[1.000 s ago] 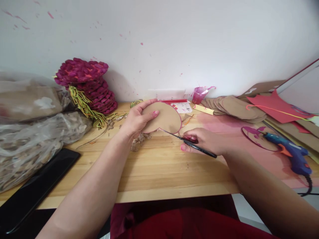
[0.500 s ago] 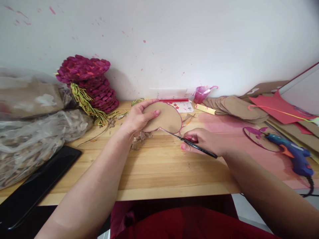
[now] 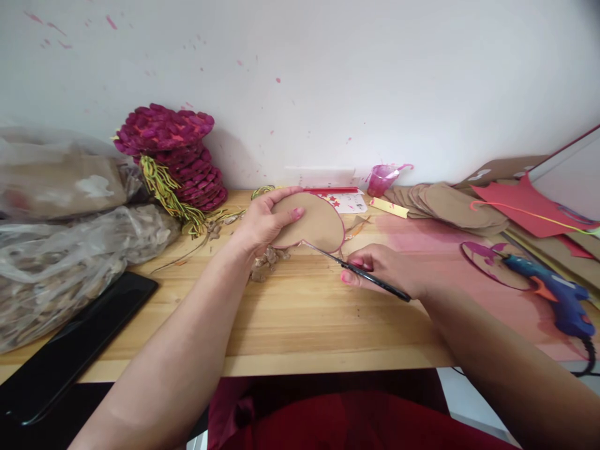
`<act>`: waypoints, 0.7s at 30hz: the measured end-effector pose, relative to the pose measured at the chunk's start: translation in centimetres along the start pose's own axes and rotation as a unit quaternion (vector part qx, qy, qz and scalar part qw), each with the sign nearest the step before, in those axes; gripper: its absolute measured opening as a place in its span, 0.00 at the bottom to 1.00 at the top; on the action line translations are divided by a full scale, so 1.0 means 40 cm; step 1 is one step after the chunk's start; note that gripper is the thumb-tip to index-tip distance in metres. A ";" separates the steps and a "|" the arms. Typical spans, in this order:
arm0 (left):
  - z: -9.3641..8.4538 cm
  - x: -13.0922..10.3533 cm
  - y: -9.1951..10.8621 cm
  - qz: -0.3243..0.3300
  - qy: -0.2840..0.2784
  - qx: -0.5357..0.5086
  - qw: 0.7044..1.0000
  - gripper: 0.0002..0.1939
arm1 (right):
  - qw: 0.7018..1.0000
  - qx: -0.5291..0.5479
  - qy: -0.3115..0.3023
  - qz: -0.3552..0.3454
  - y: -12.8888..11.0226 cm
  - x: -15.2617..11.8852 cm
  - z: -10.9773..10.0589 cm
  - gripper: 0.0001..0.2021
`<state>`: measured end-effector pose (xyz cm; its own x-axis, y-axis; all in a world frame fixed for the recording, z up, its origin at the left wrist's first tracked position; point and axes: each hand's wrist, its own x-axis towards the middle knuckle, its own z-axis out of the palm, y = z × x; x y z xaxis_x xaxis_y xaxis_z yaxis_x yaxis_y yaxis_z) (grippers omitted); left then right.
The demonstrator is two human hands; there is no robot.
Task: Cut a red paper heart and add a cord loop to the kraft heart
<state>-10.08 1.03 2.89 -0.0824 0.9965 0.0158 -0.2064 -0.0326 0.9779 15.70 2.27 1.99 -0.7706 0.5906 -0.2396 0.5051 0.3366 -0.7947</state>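
Note:
A brown cardboard piece [image 3: 312, 219] with a rounded outline and a dark pink edge is gripped in my left hand [image 3: 269, 219], thumb on top and fingers at its far side. My right hand [image 3: 379, 269] is closed around black-handled scissors [image 3: 370, 275]. The blades point left and lie along the near edge of the cardboard, where there is a notch. Whether the blades are fully together is too small to tell. Small brown shell-like bits [image 3: 267, 262] lie on the wooden table [image 3: 300, 325] beneath my left hand.
Plastic bags [image 3: 94, 244] and a black flat object [image 3: 79, 344] are at the left, near a magenta stack [image 3: 187, 162]. Behind stands a pink-stained cup [image 3: 382, 181]. Cardboard discs [image 3: 469, 206], red sheets [image 3: 520, 203] and a blue glue gun [image 3: 553, 287] lie at the right.
The whole view has shifted slightly, so the things on the table appear a little further right. Both hands keep their hold, with hardly any movement against the cardboard.

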 end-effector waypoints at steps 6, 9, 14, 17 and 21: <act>-0.003 0.000 0.003 -0.007 -0.005 0.008 1.000 0.36 | 1.000 0.022 -0.010 0.019 0.012 0.001 0.006 0.24; -0.003 0.000 0.005 -0.008 -0.004 0.010 1.000 0.36 | 0.999 0.027 -0.004 0.019 0.014 0.003 0.008 0.25; -0.005 0.000 0.003 -0.009 0.002 0.015 1.000 0.36 | 1.000 0.014 0.011 0.019 0.017 0.004 0.010 0.24; -0.008 0.000 0.001 -0.005 -0.001 0.016 1.000 0.35 | 1.000 0.015 0.012 0.024 0.017 0.005 0.012 0.24; -0.008 0.000 0.002 -0.004 0.000 0.013 1.000 0.34 | 0.999 0.014 0.018 0.033 0.016 0.007 0.013 0.24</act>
<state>-10.43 1.00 2.90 -0.0803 0.9967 0.0091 -0.1812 -0.0235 0.9832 15.62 2.25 1.13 -0.7212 0.6371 -0.2721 0.5432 0.2763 -0.7929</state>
